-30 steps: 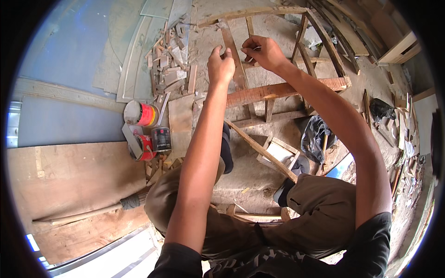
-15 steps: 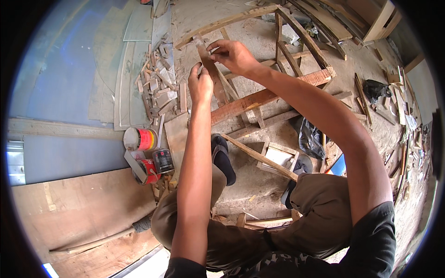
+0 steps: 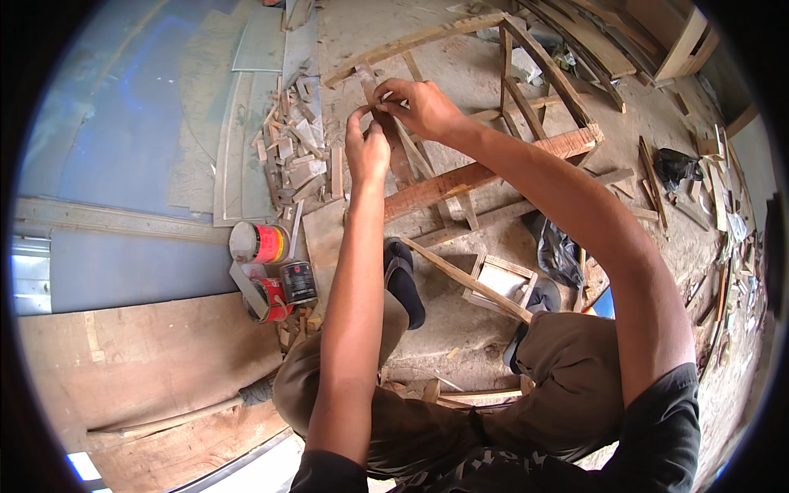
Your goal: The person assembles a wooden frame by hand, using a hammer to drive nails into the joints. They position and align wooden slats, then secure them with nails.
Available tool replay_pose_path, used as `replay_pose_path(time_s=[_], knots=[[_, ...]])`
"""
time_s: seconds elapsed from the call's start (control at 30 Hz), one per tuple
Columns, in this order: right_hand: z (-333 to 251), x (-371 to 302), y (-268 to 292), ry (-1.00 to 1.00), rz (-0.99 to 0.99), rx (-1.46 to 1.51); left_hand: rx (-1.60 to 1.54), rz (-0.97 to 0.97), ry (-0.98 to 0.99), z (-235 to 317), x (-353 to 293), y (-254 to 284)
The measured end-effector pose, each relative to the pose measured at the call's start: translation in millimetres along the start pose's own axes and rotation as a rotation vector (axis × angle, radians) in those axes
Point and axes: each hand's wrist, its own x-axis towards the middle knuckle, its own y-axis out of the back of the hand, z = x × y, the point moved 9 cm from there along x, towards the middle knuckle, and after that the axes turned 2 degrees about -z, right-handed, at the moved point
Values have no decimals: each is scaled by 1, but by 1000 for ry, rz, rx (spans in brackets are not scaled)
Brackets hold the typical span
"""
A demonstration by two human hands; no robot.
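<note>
Over a wooden slat point(image 3: 398, 156) of the frame, my two hands meet at the fingertips. My left hand point(image 3: 368, 152) is closed, with thumb and forefinger drawn together. Beside it on the right, my right hand point(image 3: 423, 109) pinches too, its fingertips touching or nearly touching the left ones. Whatever lies between the fingers is too small to make out. The wooden frame point(image 3: 460, 182), built of rough reddish and pale bars, lies on the ground in front of me. Its far curved rail point(image 3: 427, 41) extends beyond my hands.
Paint cans point(image 3: 256, 244) stand left of my foot, by a heap of wood offcuts point(image 3: 297, 156). A small wooden box point(image 3: 498, 280) sits between my feet, a loose stick point(image 3: 468, 279) across it. Black plastic bags point(image 3: 555, 251) and scrap wood lie right. Sheet panels point(image 3: 131, 263) cover the left.
My hands have come closer together, so the fingertips now meet above the slat. The whole view has shifted slightly; the frame and cans appear to stay put.
</note>
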Motion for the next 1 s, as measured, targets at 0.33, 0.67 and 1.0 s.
replay_pose_path(time_s=[0.33, 0.67, 1.0], knots=[[-23, -1, -18, 191, -84, -407, 130, 22, -107, 16, -5, 3], [-37, -10, -1, 232, -28, -530, 329, 95, -203, 33, -9, 2], [-92, -138, 150, -10, 553, -11, 367, 99, -251, 27, -9, 7]])
